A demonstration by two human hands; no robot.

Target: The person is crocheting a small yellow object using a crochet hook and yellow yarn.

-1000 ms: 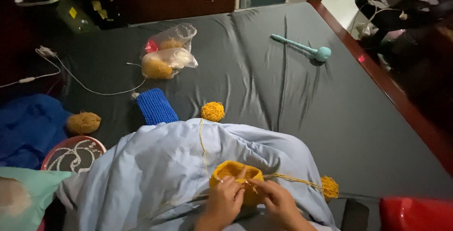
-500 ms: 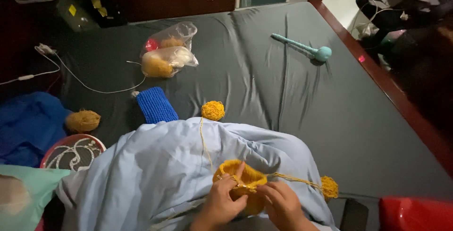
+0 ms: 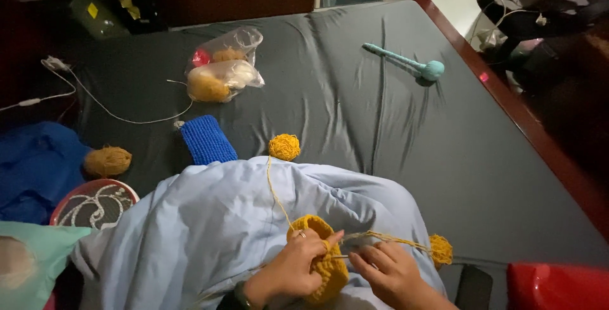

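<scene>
Since a second ago the yellow crochet piece (image 3: 320, 256) has turned a little in the lap, on the pale blue blanket (image 3: 209, 227) at 6 o'clock, so the stitching looks under way. The left hand (image 3: 288, 272) is closed around the piece, a ring on one finger. The right hand (image 3: 387, 275) pinches a thin hook (image 3: 340, 257) at its edge, with yarn running to a ball (image 3: 283, 147) at 12 o'clock of the piece and another (image 3: 440, 250) at 3.
</scene>
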